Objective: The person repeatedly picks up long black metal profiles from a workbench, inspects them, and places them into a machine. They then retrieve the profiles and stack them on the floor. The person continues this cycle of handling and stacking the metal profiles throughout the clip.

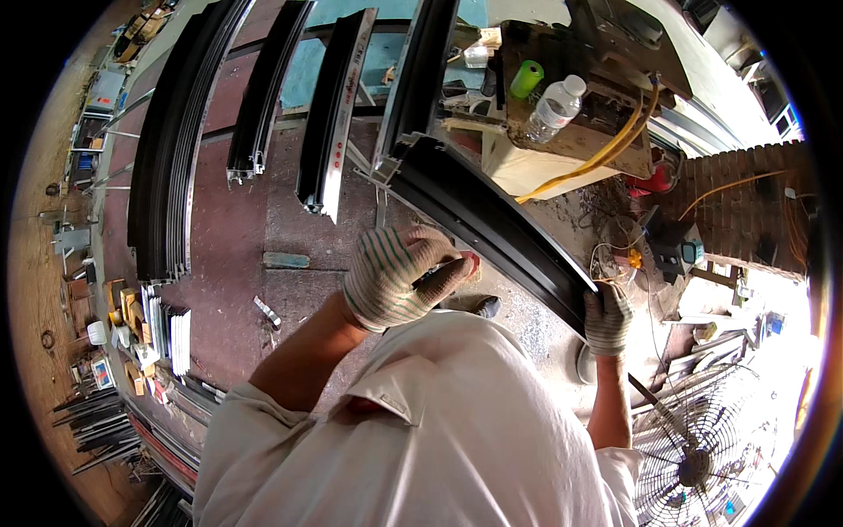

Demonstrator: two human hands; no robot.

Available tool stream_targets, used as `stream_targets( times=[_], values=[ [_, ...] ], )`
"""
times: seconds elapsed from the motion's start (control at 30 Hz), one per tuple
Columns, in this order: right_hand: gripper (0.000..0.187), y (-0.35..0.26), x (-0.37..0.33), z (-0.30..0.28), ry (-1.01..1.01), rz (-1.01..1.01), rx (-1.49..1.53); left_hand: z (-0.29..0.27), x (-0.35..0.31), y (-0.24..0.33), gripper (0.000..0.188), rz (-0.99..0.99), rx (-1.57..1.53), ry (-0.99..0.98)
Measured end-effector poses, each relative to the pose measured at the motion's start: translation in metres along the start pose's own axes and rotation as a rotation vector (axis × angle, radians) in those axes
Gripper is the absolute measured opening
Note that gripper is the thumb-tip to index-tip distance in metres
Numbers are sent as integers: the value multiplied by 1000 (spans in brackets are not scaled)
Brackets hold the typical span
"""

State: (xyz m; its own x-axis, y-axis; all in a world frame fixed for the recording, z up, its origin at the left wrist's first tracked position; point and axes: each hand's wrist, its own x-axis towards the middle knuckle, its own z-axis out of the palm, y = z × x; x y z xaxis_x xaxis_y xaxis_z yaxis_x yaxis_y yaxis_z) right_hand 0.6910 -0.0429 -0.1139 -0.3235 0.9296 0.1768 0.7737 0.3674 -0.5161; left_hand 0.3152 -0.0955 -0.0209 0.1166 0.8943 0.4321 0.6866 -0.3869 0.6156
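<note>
A long black metal profile (496, 230) runs diagonally in front of me, and its far left end meets another black profile (420, 83) at a corner. My right hand (609, 318), in a striped knitted glove, is closed around the near right end of the diagonal profile. My left hand (397, 277), gloved the same way, is curled before my body, below that profile and apart from the corner. Between its fingers shows something small and dark, with a reddish bit beyond the fingertips; its kind cannot be made out.
Several black profiles (180, 149) lie across the rack at left, with shorter ones (334, 114) closer in. A worn workbench (628, 158) at far right bears a clear plastic bottle (555, 110), a green can (527, 79) and a yellow hose (606, 158). A fan (694, 465) stands at near right.
</note>
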Motion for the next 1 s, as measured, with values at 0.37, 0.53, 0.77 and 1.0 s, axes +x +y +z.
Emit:
stream_targets(
  times=[0.37,0.53,0.77,1.0],
  values=[
    [22,34,-72,-15,139,111,3,82,-5,32,29,-808,-1078,67],
    [25,37,-84,-14,147,36,0,87,6,35,24,-576,-807,37],
    [33,61,-106,14,112,143,31,95,-6,36,25,33,8,-110],
    [32,65,-107,33,86,163,75,92,8,55,25,-367,-559,-110]
  ],
)
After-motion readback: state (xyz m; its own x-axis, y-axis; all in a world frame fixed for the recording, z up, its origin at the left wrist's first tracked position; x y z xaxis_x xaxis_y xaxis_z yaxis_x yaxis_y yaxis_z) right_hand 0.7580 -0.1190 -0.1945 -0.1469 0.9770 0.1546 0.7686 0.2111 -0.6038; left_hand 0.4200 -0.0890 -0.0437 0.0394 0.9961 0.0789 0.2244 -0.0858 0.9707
